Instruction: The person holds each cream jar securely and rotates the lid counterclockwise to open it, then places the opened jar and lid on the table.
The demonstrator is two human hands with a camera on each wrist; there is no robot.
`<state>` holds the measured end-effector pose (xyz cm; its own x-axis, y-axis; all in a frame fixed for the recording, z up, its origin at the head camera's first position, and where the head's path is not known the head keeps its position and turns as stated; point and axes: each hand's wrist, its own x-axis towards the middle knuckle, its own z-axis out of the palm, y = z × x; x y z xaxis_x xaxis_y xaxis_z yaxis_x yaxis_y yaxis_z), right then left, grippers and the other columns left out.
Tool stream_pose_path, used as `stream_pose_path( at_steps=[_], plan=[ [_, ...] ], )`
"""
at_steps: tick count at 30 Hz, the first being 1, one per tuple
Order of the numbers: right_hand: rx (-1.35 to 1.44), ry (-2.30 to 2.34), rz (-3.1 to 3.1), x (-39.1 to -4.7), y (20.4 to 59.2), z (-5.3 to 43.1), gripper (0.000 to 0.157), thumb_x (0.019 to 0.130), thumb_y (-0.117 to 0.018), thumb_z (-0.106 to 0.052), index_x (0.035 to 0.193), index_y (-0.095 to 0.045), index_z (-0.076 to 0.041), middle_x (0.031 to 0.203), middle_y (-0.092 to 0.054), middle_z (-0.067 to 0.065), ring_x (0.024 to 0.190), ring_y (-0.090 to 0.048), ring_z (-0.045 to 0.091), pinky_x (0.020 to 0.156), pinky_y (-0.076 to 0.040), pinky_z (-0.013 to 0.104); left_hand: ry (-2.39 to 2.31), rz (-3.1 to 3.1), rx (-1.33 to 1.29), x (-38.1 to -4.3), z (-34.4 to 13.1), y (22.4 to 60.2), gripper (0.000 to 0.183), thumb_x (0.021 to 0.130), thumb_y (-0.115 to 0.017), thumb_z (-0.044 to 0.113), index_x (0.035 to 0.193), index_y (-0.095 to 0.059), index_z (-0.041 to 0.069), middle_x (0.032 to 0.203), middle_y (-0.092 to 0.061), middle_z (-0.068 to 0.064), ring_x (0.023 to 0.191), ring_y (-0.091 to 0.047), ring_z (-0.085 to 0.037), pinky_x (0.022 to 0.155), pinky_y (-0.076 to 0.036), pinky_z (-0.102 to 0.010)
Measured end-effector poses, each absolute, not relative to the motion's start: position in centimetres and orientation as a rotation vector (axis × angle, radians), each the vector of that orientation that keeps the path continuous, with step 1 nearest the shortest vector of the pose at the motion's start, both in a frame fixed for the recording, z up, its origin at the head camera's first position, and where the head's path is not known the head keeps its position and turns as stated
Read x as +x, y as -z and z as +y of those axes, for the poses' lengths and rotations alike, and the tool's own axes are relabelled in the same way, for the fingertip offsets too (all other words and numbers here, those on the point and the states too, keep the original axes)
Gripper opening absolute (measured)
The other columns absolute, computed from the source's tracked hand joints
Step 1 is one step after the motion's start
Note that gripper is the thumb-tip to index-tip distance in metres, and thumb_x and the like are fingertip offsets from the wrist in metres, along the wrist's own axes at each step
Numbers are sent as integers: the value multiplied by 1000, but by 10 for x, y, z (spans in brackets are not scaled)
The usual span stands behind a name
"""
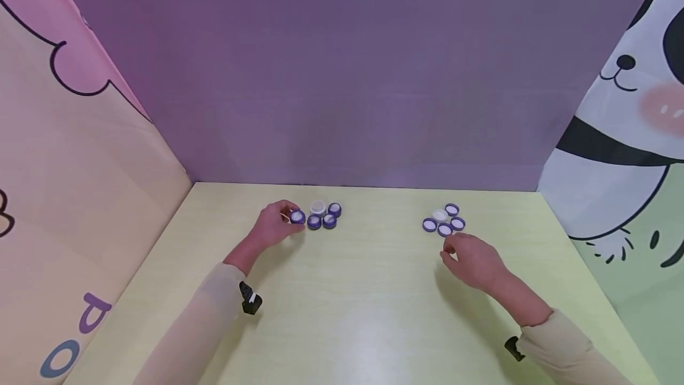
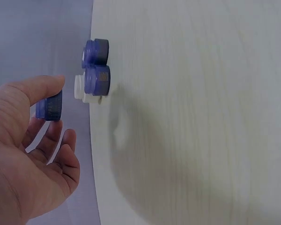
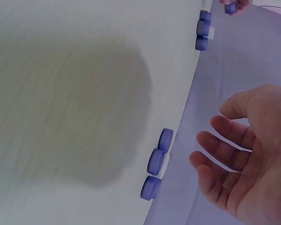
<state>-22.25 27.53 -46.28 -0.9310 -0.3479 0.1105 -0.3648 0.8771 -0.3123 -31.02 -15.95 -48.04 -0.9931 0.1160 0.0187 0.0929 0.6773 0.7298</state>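
In the head view my left hand [image 1: 271, 226] pinches a small blue-purple jar [image 1: 297, 217] at the left of a jar cluster. The left wrist view shows this jar [image 2: 51, 107] between thumb and fingers, with lettering on its side. Beside it, lidless blue-purple jars [image 1: 329, 221] with threaded necks stand around a white jar [image 1: 317, 207]. My right hand [image 1: 472, 260], fingers loosely bent and holding nothing, hovers just in front of a cluster of purple lids [image 1: 445, 230]. These lie with pale insides up around a white lid [image 1: 440, 215].
The light wooden table [image 1: 369, 290] carries both clusters near its back edge. A purple cloth wall [image 1: 347, 76] rises behind it. Printed panels stand on both sides, the right one with a panda [image 1: 614, 117].
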Motion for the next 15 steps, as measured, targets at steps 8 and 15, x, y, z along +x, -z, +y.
stream_pose_path(
  at_steps=[8, 15],
  plan=[
    [579, -533, -3024, -218, 466, 273, 3, 88, -67, -14, 87, -65, -11, 83, -63, -3, 75, -60, 16, 62, -50, 35, -1228, 2829, 89, -324, -166, 484, 44, 81, -80, 14, 117, -60, 1, 108, -60, -15, 98, -54, -30, 77, -49, -36],
    [577, -534, -3039, -214, 468, 273, 3, 88, -68, -14, 87, -66, -11, 81, -61, -4, 72, -57, 13, 63, -49, 34, -1194, 2821, 89, -334, -167, 488, 45, 79, -81, 15, 117, -61, 1, 105, -60, -15, 94, -55, -29, 74, -48, -33]
  ],
)
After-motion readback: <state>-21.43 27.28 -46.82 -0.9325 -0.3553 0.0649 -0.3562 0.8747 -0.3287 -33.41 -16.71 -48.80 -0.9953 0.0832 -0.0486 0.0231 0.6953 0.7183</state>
